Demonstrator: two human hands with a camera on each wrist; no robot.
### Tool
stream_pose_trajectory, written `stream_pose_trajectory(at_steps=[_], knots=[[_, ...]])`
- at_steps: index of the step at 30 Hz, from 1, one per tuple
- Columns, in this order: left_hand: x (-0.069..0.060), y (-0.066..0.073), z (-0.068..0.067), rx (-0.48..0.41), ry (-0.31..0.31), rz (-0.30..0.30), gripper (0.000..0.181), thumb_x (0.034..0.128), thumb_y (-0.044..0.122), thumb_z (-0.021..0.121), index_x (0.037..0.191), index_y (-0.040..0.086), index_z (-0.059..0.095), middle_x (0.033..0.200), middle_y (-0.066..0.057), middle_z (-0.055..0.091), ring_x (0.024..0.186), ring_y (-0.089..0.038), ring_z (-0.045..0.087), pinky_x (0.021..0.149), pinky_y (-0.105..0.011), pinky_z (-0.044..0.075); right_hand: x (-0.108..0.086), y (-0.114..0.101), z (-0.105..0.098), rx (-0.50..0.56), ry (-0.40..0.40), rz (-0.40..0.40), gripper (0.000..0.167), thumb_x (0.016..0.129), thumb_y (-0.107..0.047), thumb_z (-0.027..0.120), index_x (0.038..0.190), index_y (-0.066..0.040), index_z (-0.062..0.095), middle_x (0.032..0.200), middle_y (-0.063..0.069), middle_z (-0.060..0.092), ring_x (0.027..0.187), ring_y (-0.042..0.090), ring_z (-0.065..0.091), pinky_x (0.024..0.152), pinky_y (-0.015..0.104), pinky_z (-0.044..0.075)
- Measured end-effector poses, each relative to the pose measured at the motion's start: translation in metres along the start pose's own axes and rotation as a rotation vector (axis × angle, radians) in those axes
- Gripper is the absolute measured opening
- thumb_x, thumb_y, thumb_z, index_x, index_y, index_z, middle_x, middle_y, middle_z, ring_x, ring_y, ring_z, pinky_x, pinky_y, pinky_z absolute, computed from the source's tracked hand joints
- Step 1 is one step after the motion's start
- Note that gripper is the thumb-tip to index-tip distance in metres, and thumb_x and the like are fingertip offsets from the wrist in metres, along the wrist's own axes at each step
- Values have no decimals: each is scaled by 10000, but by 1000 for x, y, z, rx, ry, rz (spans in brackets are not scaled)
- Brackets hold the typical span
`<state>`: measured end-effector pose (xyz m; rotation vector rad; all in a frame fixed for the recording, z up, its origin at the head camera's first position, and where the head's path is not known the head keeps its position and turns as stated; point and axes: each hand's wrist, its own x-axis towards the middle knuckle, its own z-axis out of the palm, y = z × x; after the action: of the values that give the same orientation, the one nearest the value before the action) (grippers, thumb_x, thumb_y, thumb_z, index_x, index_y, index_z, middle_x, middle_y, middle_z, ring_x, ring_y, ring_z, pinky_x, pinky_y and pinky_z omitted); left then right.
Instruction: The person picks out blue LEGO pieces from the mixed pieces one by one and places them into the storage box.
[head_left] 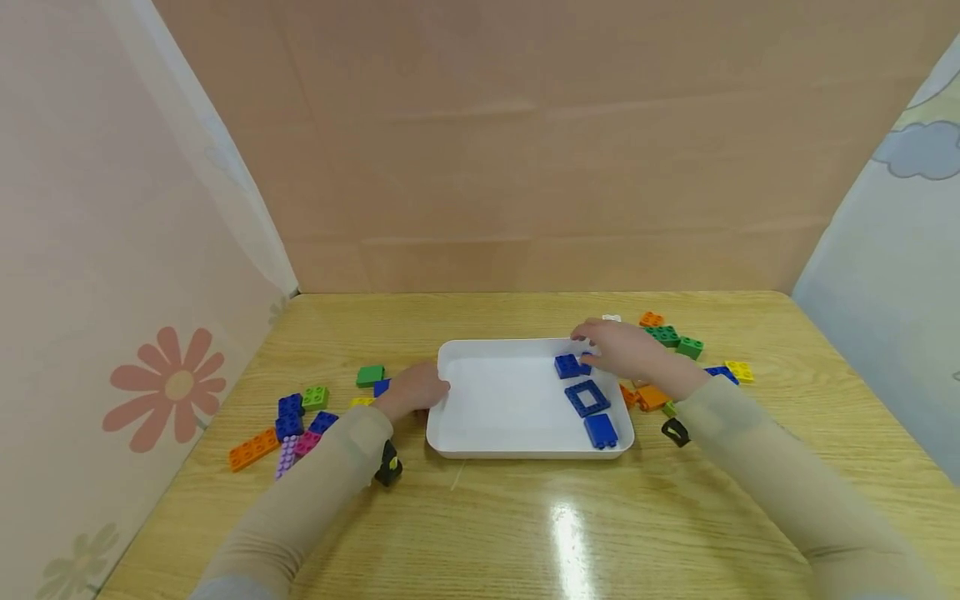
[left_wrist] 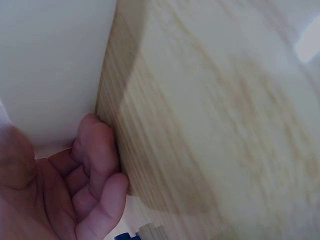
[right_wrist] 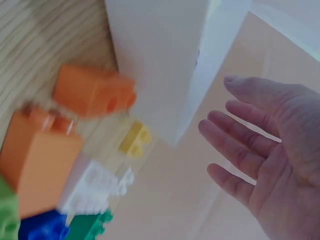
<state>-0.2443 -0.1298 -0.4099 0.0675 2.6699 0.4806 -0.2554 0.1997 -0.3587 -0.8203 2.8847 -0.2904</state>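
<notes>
A white tray point(head_left: 498, 408) lies on the wooden table, holding several blue pieces towards its right end. Among them are a square blue frame point(head_left: 574, 405), a blue block point(head_left: 601, 431) in front of it and a blue brick point(head_left: 567, 367) behind. My left hand point(head_left: 412, 390) grips the tray's left side; in the left wrist view its fingers point(left_wrist: 102, 150) curl against the wall near the bottom edge. Over the tray's back right corner hovers my right hand point(head_left: 621, 348). The right wrist view shows its fingers point(right_wrist: 237, 142) spread and holding nothing.
Left of the tray lie loose bricks, including a green brick point(head_left: 371, 376), a long orange brick point(head_left: 253, 450) and a purple strip point(head_left: 287, 457). Close to its right wall are orange bricks point(right_wrist: 45, 160), a yellow brick point(right_wrist: 135, 139) and a white brick point(right_wrist: 92, 185). A brown backdrop point(head_left: 525, 167) stands behind.
</notes>
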Motion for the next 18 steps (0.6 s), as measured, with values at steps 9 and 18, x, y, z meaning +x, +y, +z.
stream_pose_trajectory(at_steps=[9,18], knots=[[0,-2,2,-3,7,10,240,977,219,494,877,24,593,656,-91,604,516,-189,574,469,-270,442,-33,28,-14,9,130,30,371,906,-134,687,1227,23,584,1177,200,610,998,354,615,827,501,508],[3,-5,3,-2,5,-12,255,986,244,501,881,31,595,676,-90,607,528,-192,578,473,-271,445,-63,53,-33,19,126,166,504,939,-234,648,1321,55,489,1264,283,536,1058,426,572,848,581,468]])
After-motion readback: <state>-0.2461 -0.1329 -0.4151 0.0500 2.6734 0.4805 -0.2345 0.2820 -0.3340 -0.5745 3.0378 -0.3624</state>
